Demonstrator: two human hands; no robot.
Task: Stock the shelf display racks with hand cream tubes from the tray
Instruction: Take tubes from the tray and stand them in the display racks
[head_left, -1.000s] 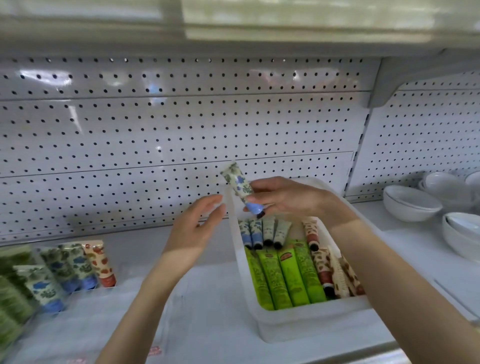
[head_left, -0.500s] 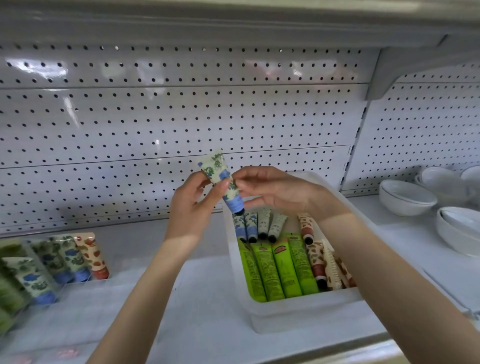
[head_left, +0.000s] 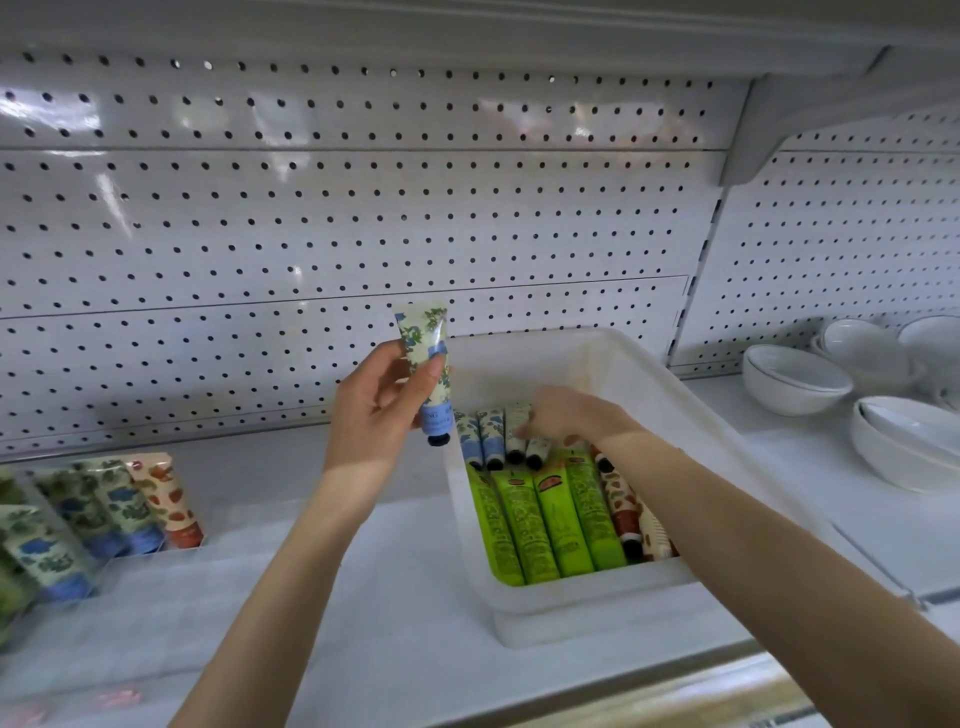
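One hand cream tube (head_left: 422, 332), cream with blue flowers and a blue end, is sitting in my left hand (head_left: 374, 410). Thumb and fingers are curling round its lower half, holding it nearly upright with the dark cap pointing down. It is hanging above the shelf (head_left: 337, 571), just left of the tray (head_left: 587, 613).

My right hand (head_left: 571, 423) is reaching into the back of the white tray, fingers bending down onto the row of small tubes (head_left: 491, 441) there. It is blurring, so I cannot tell whether it is pinching one.

Nearer me in the tray, four green tubes (head_left: 550, 519) are lying side by side, with brown-spotted tubes (head_left: 618, 499) lying to their right.

Far left, a clear display rack (head_left: 171, 550) is holding patterned tubes (head_left: 122, 506) leaning cap down. White bowls (head_left: 795, 379) are sitting in stacks at the right, in front of the pegboard (head_left: 311, 218).
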